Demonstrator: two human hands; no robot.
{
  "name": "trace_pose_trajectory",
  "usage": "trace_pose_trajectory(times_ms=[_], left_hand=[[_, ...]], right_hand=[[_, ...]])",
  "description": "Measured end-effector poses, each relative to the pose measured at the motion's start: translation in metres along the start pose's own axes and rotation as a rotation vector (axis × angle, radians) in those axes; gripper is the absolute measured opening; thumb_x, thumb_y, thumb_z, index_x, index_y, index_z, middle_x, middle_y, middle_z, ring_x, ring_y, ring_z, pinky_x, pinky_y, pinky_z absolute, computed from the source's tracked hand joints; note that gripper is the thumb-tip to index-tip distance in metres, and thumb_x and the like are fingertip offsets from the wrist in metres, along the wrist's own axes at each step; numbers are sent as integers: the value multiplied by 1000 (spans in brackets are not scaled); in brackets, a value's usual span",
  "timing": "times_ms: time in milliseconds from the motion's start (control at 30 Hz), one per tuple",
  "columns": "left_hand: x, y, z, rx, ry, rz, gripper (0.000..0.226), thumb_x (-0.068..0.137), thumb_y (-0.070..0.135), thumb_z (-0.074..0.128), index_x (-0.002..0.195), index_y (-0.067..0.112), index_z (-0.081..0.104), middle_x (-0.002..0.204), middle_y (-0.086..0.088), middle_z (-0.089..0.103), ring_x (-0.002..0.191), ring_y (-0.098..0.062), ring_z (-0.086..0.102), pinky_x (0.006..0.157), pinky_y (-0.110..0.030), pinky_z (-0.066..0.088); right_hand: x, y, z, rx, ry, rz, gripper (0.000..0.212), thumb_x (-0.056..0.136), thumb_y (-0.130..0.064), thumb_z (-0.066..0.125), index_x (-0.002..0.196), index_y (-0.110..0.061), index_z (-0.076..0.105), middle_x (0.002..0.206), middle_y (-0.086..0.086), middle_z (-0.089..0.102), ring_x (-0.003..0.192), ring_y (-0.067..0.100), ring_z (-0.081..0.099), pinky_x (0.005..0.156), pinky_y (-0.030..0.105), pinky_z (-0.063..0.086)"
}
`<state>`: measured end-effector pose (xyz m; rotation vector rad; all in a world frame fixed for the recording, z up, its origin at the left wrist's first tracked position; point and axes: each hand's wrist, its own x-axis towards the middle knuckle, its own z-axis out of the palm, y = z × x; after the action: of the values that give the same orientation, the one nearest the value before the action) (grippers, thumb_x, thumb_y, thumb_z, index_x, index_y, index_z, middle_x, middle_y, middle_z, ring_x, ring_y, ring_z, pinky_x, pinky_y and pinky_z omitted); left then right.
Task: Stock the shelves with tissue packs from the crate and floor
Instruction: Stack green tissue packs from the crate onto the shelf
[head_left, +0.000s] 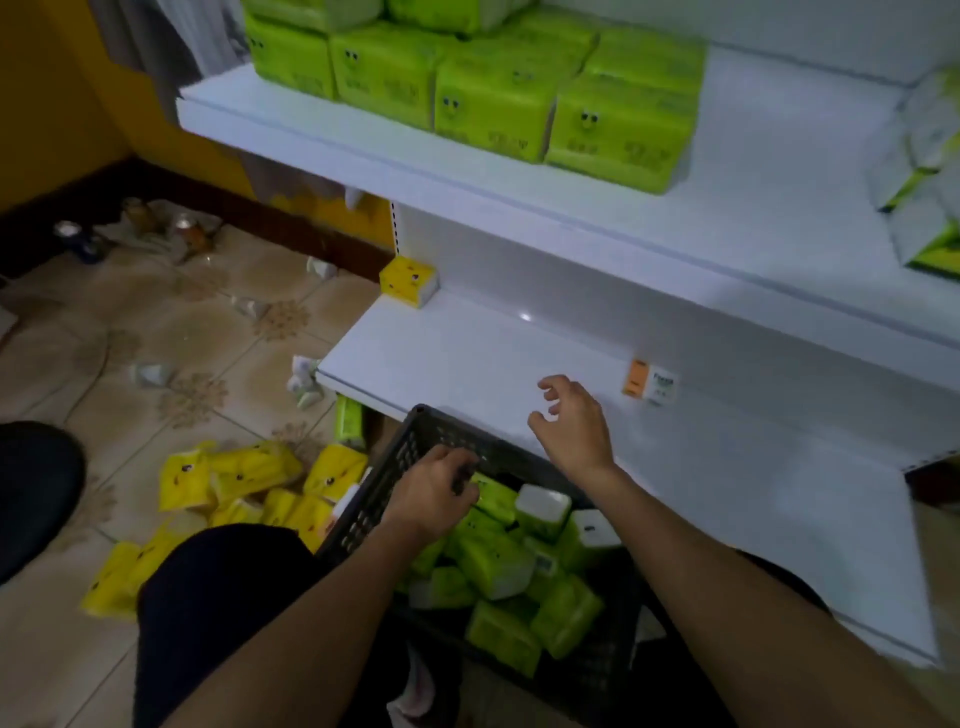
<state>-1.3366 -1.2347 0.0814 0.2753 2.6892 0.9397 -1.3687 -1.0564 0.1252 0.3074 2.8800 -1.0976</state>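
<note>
Tissue packs on lower shelf: two.

Black lattice crate, set against the lower shelf, heaped with green tissue packs at all angles; the left hand grips one green pack at its far side. Yellow tissue packs lie scattered on the floor left of the crate. A single yellow pack stands at the lower shelf's back-left corner; green stacks fill the upper shelf.

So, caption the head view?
Left hand grips green tissue pack in black plastic crate; right hand open over white shelf.
</note>
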Motion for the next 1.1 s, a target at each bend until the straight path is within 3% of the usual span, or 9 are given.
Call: trace_pose_trajectory(times_ms=[233,367,533,667,833,900,1000,1100], left_hand=[[2,-13,89,-64,-207,-139,61,68,41,48,122,16,56,120,-10,54,105,-27,57,83,-30,44],[2,-18,121,-77,-279,-182,57,76,40,60,129,21,50,128,-7,51,110,-26,56,87,-33,47],[-3,-30,132,-73,-334,-214,80,59,60,42,128,20,51,125,-8,52,104,-27,59,85,-35,48],[-3,-40,131,-104,-287,-270,77,60,54,49,126,14,54,122,-14,55,103,-30,60,84,-34,48],[5,-46,129,-137,-219,-318,58,75,27,72,127,11,52,122,-15,53,100,-29,60,86,-34,48],[9,-46,128,-161,-198,-333,63,69,34,67,126,11,53,120,-14,54,101,-28,59,85,-35,48],[11,-42,123,-193,-176,-363,65,65,38,54,125,11,54,116,-12,55,101,-25,59,85,-34,49],[10,-44,122,-201,-197,-379,60,69,37,56,124,11,54,117,-11,55,101,-23,59,84,-32,49]], right_hand=[[-23,121,42,-8,-180,326,45,84,-12,62,126,-5,51,126,18,54,118,32,50,99,39,42],[-30,169,55,-101,-320,323,42,86,-16,56,126,-2,50,126,19,51,121,37,47,98,43,41],[-34,203,66,-277,-459,358,67,90,-13,52,147,-8,17,153,13,20,140,31,21,111,38,28],[-22,214,73,-495,-579,233,73,91,-16,52,149,-17,8,158,7,2,143,30,13,105,39,36],[-2,218,88,-657,-695,84,81,88,-11,57,150,-22,5,157,12,1,140,32,23,97,44,43],[1,220,93,-751,-759,21,82,89,-15,58,150,-24,4,157,14,2,139,33,22,98,44,41],[6,219,97,-881,-777,-63,77,88,-18,60,148,-23,12,152,19,11,134,34,28,95,41,42],[8,213,97,-950,-726,-113,50,89,-15,56,134,-12,35,138,15,32,120,30,44,88,38,43]])
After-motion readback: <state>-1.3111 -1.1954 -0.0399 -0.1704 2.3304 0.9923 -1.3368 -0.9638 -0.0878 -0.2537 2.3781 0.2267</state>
